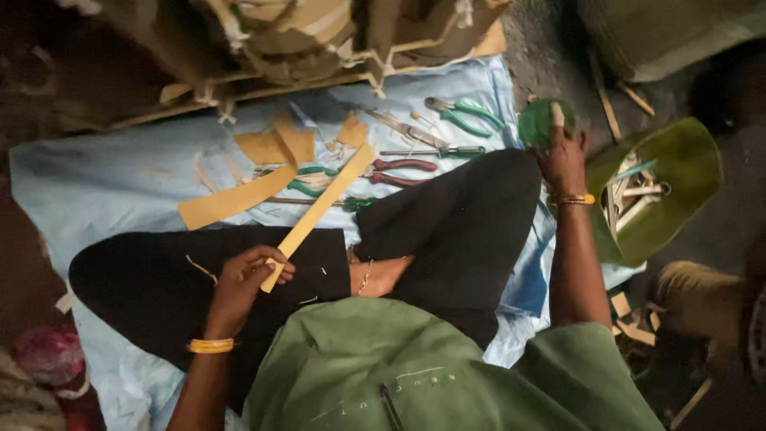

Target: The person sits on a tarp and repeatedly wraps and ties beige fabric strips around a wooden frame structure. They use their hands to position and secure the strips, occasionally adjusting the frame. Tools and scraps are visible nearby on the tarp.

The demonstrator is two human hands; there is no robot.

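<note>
The person sits cross-legged on a pale blue sheet (96,175) spread over the floor, seen from above.

The left hand (243,279) rests on the left knee. Its fingers (267,257) are curled and pressed together around the near end of a long tan strip (319,211). The strip runs diagonally up and away from the hand, across the black trouser leg and onto the sheet. A yellow bangle (210,345) sits on the left wrist.

The right hand (564,160) is extended to the right, beyond the right knee. Its fingers hold a round green lid-like object (537,121), with one finger laid over its top edge. A gold bangle (573,199) sits on the right wrist.

Just beside the right hand, to its right, lies a green bag (686,160), open, with pale sticks (630,199) inside.

On the sheet in front of the knees lie:
- a wider tan strip (231,199), to the left of the held strip;
- red-handled pliers (403,172);
- green-handled pliers (467,116);
- a screwdriver (435,151);
- a flat metal blade (403,126);
- small tan offcuts (275,144).
</note>
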